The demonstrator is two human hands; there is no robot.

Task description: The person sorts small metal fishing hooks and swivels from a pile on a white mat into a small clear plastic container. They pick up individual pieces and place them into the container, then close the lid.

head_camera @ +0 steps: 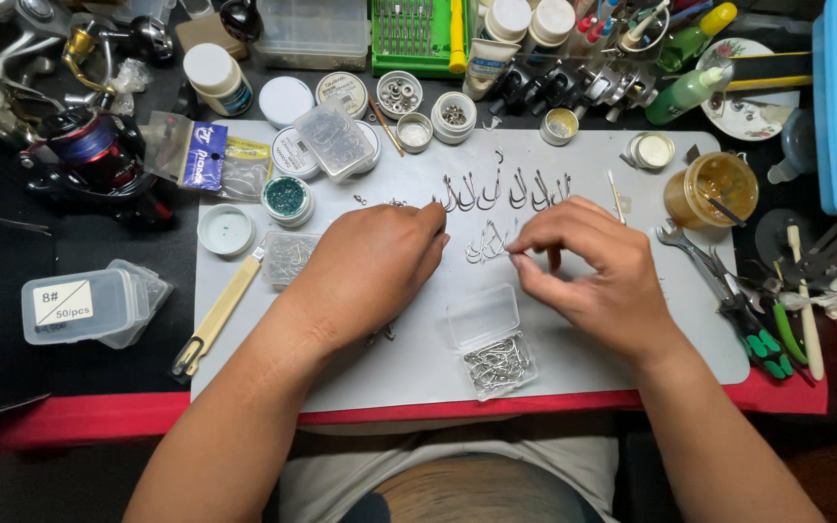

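Cluttered with reels, jars and tools, the dark worktop [99, 252] carries a pale grey rectangular mat [622, 320] where the work goes on. Along the mat's upper part a row of large silver fishing hooks [501, 189] already lies set out side by side. Just below them sits a small tangled heap of silver hooks [488, 242], not yet sorted, between the two hands. The left hand [370, 271] rests knuckles up, fingers curled, its fingertips touching the mat beside the heap; whether it holds anything I cannot tell. The right hand [583, 266] pinches narrowly at the heap's edge. Nearer the body, an open clear plastic box of small hooks [496, 358] remains fairly full.
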